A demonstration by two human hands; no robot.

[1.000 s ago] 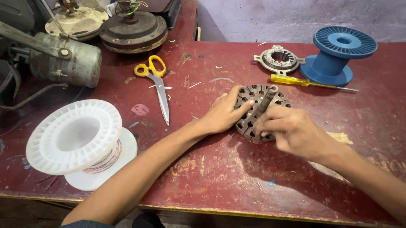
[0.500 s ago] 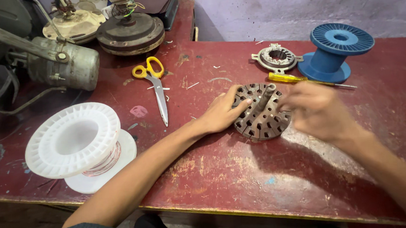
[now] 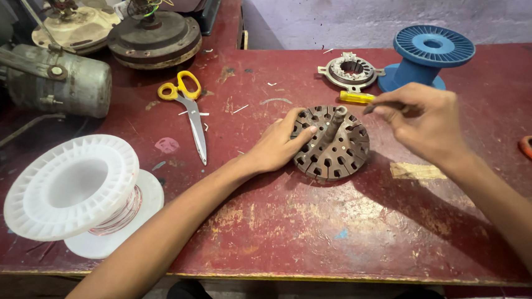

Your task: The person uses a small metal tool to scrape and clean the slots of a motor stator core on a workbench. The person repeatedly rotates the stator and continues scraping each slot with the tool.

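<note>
A round, slotted, rusty-brown metal motor core with a short shaft standing up from its middle is lying flat on the worn dark-red wooden table, and everything else is placed here against that core. The left hand is resting against the core's left edge, fingers curled over the rim and steadying it. The right hand is hovering just right of the core and above it, thumb and fingers pinched together on something thin and dark; what it is cannot be told. Beyond the core, a yellow-handled screwdriver is lying near a small grey metal stator ring and a blue plastic spool. Left of the core, yellow-handled scissors are lying open-handled, and farther left a large white plastic spool is sitting
</note>
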